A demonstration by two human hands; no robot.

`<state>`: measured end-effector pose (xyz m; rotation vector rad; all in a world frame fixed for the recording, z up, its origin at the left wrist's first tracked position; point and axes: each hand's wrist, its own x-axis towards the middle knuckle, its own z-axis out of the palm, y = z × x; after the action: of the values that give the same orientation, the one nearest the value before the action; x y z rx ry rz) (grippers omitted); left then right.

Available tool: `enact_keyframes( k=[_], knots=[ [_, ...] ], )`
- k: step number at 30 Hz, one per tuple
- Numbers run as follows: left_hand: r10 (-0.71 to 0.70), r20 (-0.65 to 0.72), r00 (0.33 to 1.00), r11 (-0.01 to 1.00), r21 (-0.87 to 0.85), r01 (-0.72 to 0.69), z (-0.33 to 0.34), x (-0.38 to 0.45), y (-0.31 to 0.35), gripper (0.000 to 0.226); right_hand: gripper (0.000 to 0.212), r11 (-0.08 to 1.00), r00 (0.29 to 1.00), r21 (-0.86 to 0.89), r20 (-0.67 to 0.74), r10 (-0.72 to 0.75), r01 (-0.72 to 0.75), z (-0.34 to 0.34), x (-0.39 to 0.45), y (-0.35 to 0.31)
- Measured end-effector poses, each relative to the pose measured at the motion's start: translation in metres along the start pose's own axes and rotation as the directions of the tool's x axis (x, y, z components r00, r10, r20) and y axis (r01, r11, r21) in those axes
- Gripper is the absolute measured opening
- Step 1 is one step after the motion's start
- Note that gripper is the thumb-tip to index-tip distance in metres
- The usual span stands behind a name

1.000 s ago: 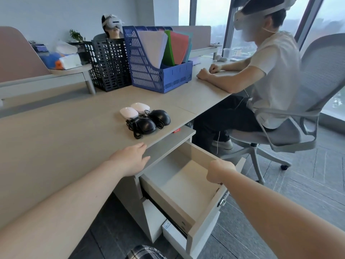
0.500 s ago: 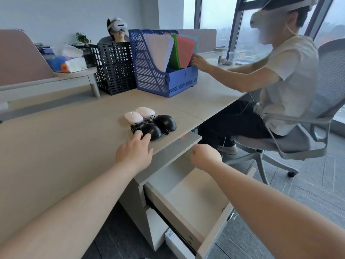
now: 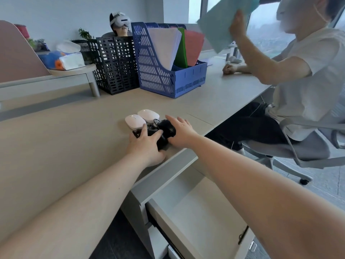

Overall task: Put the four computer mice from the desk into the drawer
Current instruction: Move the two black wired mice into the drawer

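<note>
Four computer mice sit in a cluster near the desk's front edge. Two white mice point(image 3: 135, 121) point(image 3: 148, 113) lie at the back, untouched. Two black corded mice lie in front of them. My left hand point(image 3: 145, 146) lies over the near black mouse point(image 3: 162, 142), with thumb and fingers around its left part and the tangled cords. Against the right side of the far black mouse point(image 3: 166, 126) my right hand point(image 3: 180, 133) grips with spread fingers. The open drawer point(image 3: 197, 208) is below the desk edge, with nothing in the part I see.
A blue file rack point(image 3: 168, 71) with folders and a black mesh rack point(image 3: 115, 64) stand at the back of the desk point(image 3: 65, 146). A seated person point(image 3: 306, 75) at the right lifts a teal folder point(image 3: 220, 21). Their chair point(image 3: 308, 148) stands right of the drawer.
Both my hands moved forward onto the black mice; the right one left the drawer front. The person at the right pulled a teal folder out of the blue rack and raised it.
</note>
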<state>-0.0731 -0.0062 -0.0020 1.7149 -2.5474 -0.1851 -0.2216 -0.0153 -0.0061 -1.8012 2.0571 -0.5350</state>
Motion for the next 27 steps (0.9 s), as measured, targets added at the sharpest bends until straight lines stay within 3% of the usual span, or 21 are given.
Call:
enact_keyframes(
  k=[6, 11, 17, 27],
  knots=[
    [-0.026, -0.021, 0.999, 0.999, 0.034, 0.026, -0.001, 0.011, -0.003, 0.041, 0.064, 1.000, 1.000, -0.014, -0.025, -0.018, 0.018, 0.006, 0.011, 0.004],
    [-0.100, 0.006, 0.995, 0.989, 0.107, 0.099, -0.007, 0.013, 0.002, 0.041, 0.047, 0.998, 0.991, -0.055, -0.137, 0.000, -0.008, 0.004, 0.002, 0.001],
    [-0.138, -0.038, 0.990, 0.990, 0.027, 0.139, -0.006, -0.012, 0.011, 0.042, 0.057, 0.994, 0.997, -0.109, -0.074, 0.013, -0.021, -0.007, -0.025, 0.002],
    [-0.065, -0.139, 0.988, 0.998, -0.001, 0.066, -0.010, -0.074, 0.050, 0.036, 0.053, 0.999, 0.995, -0.015, -0.084, 0.046, -0.048, -0.030, -0.105, 0.028]
  ],
)
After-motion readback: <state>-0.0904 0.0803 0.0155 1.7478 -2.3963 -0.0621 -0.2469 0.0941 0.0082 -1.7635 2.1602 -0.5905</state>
